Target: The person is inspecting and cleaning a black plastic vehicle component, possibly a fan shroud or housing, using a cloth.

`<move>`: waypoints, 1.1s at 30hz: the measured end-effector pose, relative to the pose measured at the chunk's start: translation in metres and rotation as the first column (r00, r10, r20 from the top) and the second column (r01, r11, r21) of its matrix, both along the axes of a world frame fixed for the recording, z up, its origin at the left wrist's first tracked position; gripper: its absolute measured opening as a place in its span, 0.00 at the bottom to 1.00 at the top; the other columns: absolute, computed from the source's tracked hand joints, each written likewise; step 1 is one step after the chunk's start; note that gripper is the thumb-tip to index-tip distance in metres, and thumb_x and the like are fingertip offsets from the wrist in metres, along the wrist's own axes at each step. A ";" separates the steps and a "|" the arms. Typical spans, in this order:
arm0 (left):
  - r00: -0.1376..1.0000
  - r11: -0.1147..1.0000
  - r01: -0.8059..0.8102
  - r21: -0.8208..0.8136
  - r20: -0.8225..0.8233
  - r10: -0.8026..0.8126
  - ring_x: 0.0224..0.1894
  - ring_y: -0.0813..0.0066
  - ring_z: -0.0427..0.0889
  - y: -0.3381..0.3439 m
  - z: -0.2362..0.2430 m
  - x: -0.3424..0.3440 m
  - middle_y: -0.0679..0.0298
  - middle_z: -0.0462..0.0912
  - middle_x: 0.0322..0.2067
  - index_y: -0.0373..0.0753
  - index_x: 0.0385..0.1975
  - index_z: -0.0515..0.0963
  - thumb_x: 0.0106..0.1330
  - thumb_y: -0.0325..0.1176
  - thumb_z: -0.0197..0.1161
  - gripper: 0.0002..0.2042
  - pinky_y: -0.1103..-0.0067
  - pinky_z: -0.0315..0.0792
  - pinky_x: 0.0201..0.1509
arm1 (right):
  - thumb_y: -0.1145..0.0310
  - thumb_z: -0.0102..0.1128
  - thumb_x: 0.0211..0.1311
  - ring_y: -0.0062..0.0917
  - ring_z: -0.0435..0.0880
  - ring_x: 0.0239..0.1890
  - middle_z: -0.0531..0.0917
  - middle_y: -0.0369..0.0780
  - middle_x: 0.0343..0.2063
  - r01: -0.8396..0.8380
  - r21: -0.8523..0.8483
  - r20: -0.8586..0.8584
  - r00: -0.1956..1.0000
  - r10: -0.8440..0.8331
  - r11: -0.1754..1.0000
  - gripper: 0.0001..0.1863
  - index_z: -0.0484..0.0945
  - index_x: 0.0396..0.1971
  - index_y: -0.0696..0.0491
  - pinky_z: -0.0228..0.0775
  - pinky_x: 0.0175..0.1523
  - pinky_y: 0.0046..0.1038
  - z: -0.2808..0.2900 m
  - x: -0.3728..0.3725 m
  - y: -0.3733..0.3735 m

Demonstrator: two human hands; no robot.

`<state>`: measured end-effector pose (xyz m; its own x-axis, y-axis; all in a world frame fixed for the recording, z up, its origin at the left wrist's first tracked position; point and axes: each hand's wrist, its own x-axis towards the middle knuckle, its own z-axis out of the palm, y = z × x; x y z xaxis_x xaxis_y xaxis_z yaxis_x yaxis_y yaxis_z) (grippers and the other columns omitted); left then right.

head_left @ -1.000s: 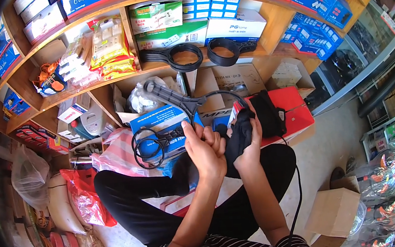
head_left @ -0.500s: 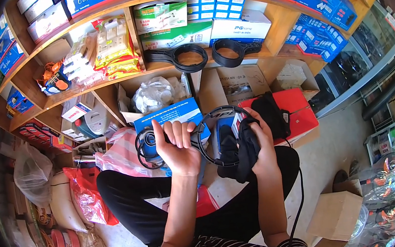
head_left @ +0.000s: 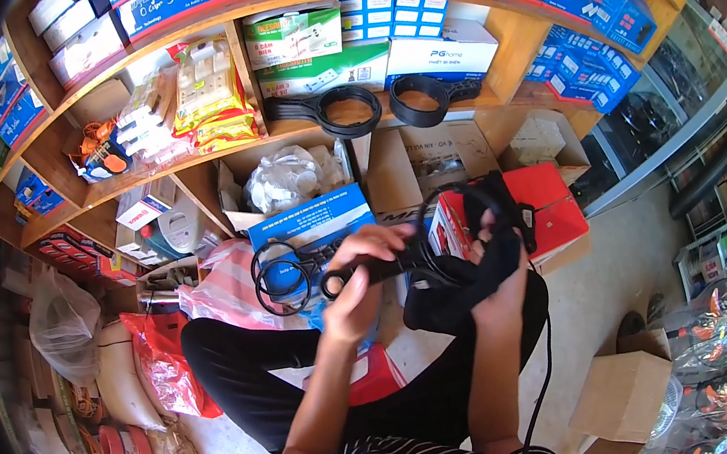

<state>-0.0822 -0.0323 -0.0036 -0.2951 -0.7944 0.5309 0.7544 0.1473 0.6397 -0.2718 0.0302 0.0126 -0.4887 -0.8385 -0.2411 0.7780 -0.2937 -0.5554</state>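
My left hand point(head_left: 350, 306) is closed round the black handle point(head_left: 376, 271) of a ring-shaped frame. Its thin black ring point(head_left: 424, 236) is tilted and partly smeared by motion, reaching toward my right hand point(head_left: 501, 301). That hand grips a bunched black cloth point(head_left: 484, 280), pressed about the far side of the ring; exactly where they touch is hard to see. Both hands are above my crossed legs. Beyond my left hand lie a blue box point(head_left: 312, 215) and a loop of black cable point(head_left: 283, 282).
A red box point(head_left: 556, 203) with black items on it stands to the right. Two black rings with handles, one on the left point(head_left: 349, 127) and one on the right point(head_left: 422, 111), rest on the wooden shelf point(head_left: 280, 137). An open carton point(head_left: 621, 400) sits at lower right.
The ring has turned from facing me to a tilted angle and shifted right. My left hand has rolled over with the handle, and the right hand with the cloth has moved slightly right.
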 end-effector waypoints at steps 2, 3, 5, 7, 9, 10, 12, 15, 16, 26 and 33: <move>0.980 0.962 0.197 0.190 -0.048 -0.191 0.71 0.45 0.66 0.002 -0.007 0.042 0.39 0.74 0.60 0.32 0.57 0.75 0.69 0.62 0.55 0.35 0.57 0.62 0.70 | 0.53 0.53 0.75 0.20 0.82 0.35 0.82 0.35 0.35 0.114 0.061 -0.074 0.991 -0.109 0.992 0.21 0.78 0.55 0.53 0.75 0.38 0.22 0.015 -0.018 0.012; 0.945 0.898 0.328 0.295 -0.112 -0.308 0.71 0.48 0.67 0.003 -0.006 0.062 0.41 0.69 0.67 0.34 0.66 0.70 0.67 0.66 0.57 0.41 0.60 0.70 0.66 | 0.53 0.53 0.75 0.20 0.82 0.35 0.82 0.35 0.35 0.114 0.060 -0.069 0.992 -0.109 0.992 0.21 0.78 0.55 0.53 0.75 0.38 0.22 0.023 -0.017 0.013; 0.924 0.937 0.221 0.269 0.250 -0.290 0.69 0.52 0.71 0.002 0.003 0.069 0.44 0.73 0.65 0.34 0.68 0.68 0.69 0.66 0.57 0.41 0.63 0.72 0.64 | 0.64 0.52 0.74 0.18 0.84 0.37 0.85 0.35 0.38 0.248 0.105 -0.320 0.925 -0.203 0.963 0.18 0.79 0.58 0.53 0.78 0.43 0.22 0.042 -0.012 0.009; 0.663 0.982 0.151 0.113 0.725 -0.185 0.58 0.62 0.81 0.000 0.005 0.063 0.50 0.81 0.57 0.32 0.69 0.67 0.72 0.67 0.52 0.41 0.69 0.74 0.61 | 0.67 0.52 0.73 0.17 0.84 0.36 0.85 0.35 0.37 0.140 0.088 -0.374 0.922 -0.097 0.986 0.18 0.78 0.59 0.55 0.78 0.42 0.22 0.058 0.002 0.006; 0.597 0.980 0.170 0.102 0.781 -0.185 0.35 0.75 0.84 -0.001 0.011 0.041 0.58 0.84 0.32 0.30 0.45 0.80 0.81 0.56 0.46 0.29 0.78 0.77 0.41 | 0.73 0.54 0.71 0.16 0.84 0.34 0.84 0.36 0.35 -0.007 0.057 -0.468 0.883 0.033 0.998 0.21 0.74 0.62 0.57 0.79 0.39 0.20 0.083 0.018 -0.005; 0.573 0.940 0.236 0.247 0.746 -0.340 0.26 0.79 0.82 -0.002 0.016 0.036 0.62 0.82 0.23 0.30 0.35 0.82 0.82 0.54 0.44 0.30 0.81 0.76 0.34 | 0.73 0.54 0.71 0.16 0.84 0.34 0.84 0.36 0.35 -0.007 0.056 -0.474 0.880 0.033 0.998 0.21 0.74 0.62 0.57 0.79 0.39 0.20 0.087 0.020 -0.009; 0.655 0.930 0.189 0.315 0.665 -0.358 0.19 0.80 0.78 0.009 0.027 0.026 0.65 0.78 0.18 0.32 0.30 0.80 0.82 0.54 0.43 0.30 0.82 0.72 0.26 | 0.73 0.53 0.71 0.17 0.84 0.34 0.84 0.37 0.34 -0.111 -0.026 -0.519 0.851 0.081 0.994 0.21 0.73 0.63 0.58 0.79 0.39 0.20 0.091 0.022 -0.014; 0.765 0.914 0.076 0.398 0.565 -0.310 0.11 0.79 0.72 0.027 0.027 0.005 0.67 0.74 0.13 0.35 0.23 0.76 0.82 0.55 0.41 0.32 0.81 0.66 0.17 | 0.74 0.56 0.69 0.16 0.83 0.36 0.83 0.40 0.43 -0.156 -0.194 -0.511 0.859 0.036 0.969 0.25 0.70 0.66 0.56 0.79 0.41 0.20 0.080 0.025 -0.023; 0.795 0.912 -0.011 0.410 0.557 -0.241 0.09 0.78 0.70 0.035 0.027 -0.003 0.66 0.73 0.12 0.35 0.22 0.75 0.82 0.56 0.41 0.32 0.80 0.65 0.15 | 0.75 0.57 0.68 0.16 0.83 0.37 0.81 0.41 0.47 -0.134 -0.269 -0.495 0.869 -0.017 0.954 0.29 0.67 0.69 0.56 0.78 0.43 0.20 0.078 0.038 -0.026; 0.910 0.668 -0.355 0.654 0.405 0.087 0.15 0.80 0.76 0.054 0.024 0.019 0.63 0.80 0.28 0.39 0.51 0.75 0.80 0.40 0.48 0.14 0.82 0.64 0.12 | 0.74 0.63 0.69 0.22 0.81 0.51 0.81 0.41 0.52 -0.414 0.036 -0.831 0.493 0.258 0.910 0.32 0.61 0.70 0.57 0.73 0.58 0.27 0.012 0.126 -0.019; 0.710 0.838 -0.537 0.095 0.588 0.389 0.13 0.80 0.75 0.050 0.026 0.012 0.66 0.77 0.16 0.32 0.38 0.80 0.78 0.29 0.51 0.10 0.81 0.65 0.14 | 0.69 0.52 0.78 0.22 0.85 0.45 0.84 0.42 0.43 -0.257 -0.028 -0.873 0.477 0.101 0.966 0.14 0.73 0.57 0.59 0.77 0.55 0.26 0.038 0.118 -0.013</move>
<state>-0.0699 0.0178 0.0225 -0.0243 -0.9838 0.1777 0.1648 0.1713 0.9713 -0.1538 0.0171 0.0508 -0.2203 -0.9168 0.3330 -0.0199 -0.3371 -0.9413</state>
